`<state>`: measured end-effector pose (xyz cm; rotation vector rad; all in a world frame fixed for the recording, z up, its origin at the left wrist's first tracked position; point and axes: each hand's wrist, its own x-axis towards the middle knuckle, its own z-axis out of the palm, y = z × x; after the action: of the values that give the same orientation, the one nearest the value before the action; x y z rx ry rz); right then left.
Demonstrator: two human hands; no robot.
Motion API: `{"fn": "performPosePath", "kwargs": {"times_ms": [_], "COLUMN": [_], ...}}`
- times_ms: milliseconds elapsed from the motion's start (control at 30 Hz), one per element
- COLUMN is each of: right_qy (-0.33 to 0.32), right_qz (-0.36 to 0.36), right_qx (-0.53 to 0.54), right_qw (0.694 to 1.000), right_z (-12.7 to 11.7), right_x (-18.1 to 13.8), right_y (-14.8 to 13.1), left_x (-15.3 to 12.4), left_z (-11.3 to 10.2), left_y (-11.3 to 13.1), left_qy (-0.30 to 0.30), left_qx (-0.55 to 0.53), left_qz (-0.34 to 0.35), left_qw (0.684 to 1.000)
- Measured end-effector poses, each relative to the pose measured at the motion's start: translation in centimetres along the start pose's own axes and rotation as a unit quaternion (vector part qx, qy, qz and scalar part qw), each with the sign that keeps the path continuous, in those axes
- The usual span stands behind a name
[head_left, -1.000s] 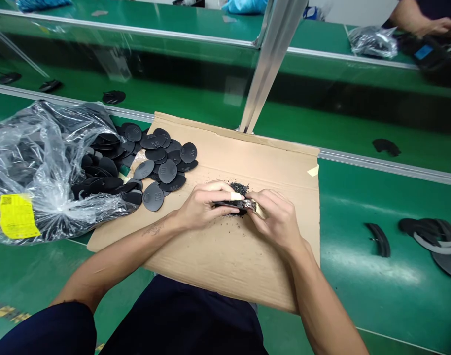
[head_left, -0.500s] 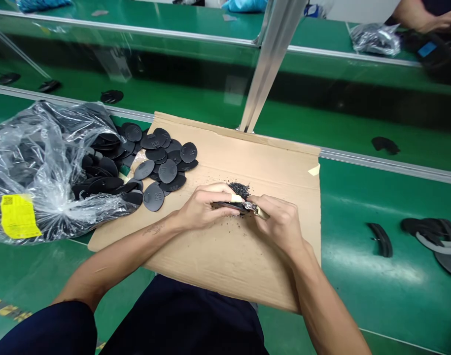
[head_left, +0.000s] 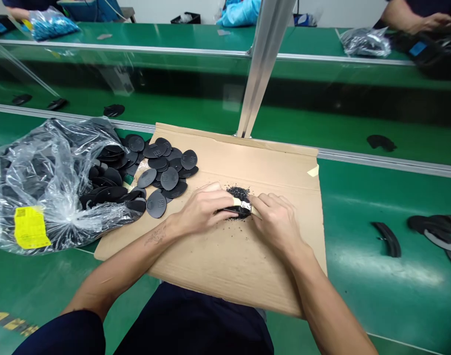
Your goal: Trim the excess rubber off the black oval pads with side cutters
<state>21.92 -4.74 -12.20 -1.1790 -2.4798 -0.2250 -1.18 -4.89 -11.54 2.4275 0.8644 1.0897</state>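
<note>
Over the cardboard sheet (head_left: 225,261), my left hand (head_left: 203,209) is closed on a black oval piece (head_left: 229,210), mostly hidden by the fingers. A pale yellow covering sits at the tip of its index finger. My right hand (head_left: 279,217) is wrapped round small nippers (head_left: 246,205), whose metal head meets the piece's edge. Beneath and behind the hands lies a heap of tiny black trimmings (head_left: 238,191). To the left, many flat black ovals (head_left: 169,178) with raised marks are spread on the cardboard.
A clear plastic bag (head_left: 44,177) of black parts with a yellow label lies at left. Along the back, a metal post (head_left: 260,69) rises by the glass partition. A curved black strip (head_left: 388,239) rests on the green table at right. A co-worker's hand (head_left: 432,22) shows beyond.
The camera view has tilted upward slightly, so the scene sits lower. My hands stay over the trimmings, with the nippers turned a little at the piece.
</note>
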Motion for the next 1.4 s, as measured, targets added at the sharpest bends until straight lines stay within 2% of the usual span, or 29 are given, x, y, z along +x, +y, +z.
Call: {"fn": "performPosePath", "kwargs": {"times_ms": [100, 233, 333, 433, 500, 533, 600, 700, 800, 900, 1000, 1167, 1400], "right_qy": [0.008, 0.008, 0.01, 0.013, 0.022, 0.034, 0.071, 0.108, 0.104, 0.112, 0.142, 0.113, 0.099], "right_qz": [-0.003, 0.0, 0.037, 0.068, 0.067, 0.059, 0.032, -0.027, -0.054, 0.0, 0.059, 0.022, -0.008], "right_qx": [-0.014, 0.032, 0.131, 0.295, 0.362, 0.36, 0.291, 0.175, 0.223, 0.329, 0.296, 0.171, 0.165], "right_qw": [1.0, 0.999, 0.991, 0.953, 0.93, 0.93, 0.953, 0.978, 0.968, 0.938, 0.943, 0.978, 0.981], "right_z": [-0.1, 0.2, 0.2, -0.4, -0.8, -0.9, -0.9, -0.7, -0.8, -1.3, -1.3, -0.4, -0.3], "right_x": [0.0, -0.1, 0.0, 0.2, 0.4, 0.4, 0.4, 0.3, 0.3, 0.4, 0.5, 0.3, 0.2], "right_y": [0.0, 0.0, 0.1, 0.0, -0.2, -0.4, -0.7, -1.3, -1.6, -1.4, -0.5, 0.6, 0.3], "left_x": [0.1, 0.1, 0.1, 0.1, 0.0, -0.1, -0.3, -0.7, -0.9, -0.9, -0.5, 0.0, -0.2], "left_z": [-0.1, -0.2, -0.2, -0.3, -0.2, -0.1, 0.1, 0.4, 0.5, 0.5, 0.3, 0.5, 1.0], "left_y": [0.0, 0.1, 0.0, -0.2, -0.3, -0.3, -0.4, -0.5, -0.7, -1.0, -0.8, 0.1, 0.3], "left_qy": [0.025, 0.013, 0.035, 0.091, 0.11, 0.111, 0.093, 0.029, -0.033, -0.011, 0.051, 0.075, 0.068], "left_qx": [-0.021, -0.003, 0.001, -0.022, -0.031, -0.027, 0.01, 0.122, 0.191, 0.133, 0.003, -0.116, -0.129], "left_qz": [0.013, 0.024, 0.01, -0.015, -0.013, -0.005, 0.013, 0.009, -0.019, -0.034, -0.042, -0.037, -0.027], "left_qw": [0.999, 1.0, 0.999, 0.995, 0.993, 0.993, 0.996, 0.992, 0.981, 0.99, 0.998, 0.99, 0.989]}}
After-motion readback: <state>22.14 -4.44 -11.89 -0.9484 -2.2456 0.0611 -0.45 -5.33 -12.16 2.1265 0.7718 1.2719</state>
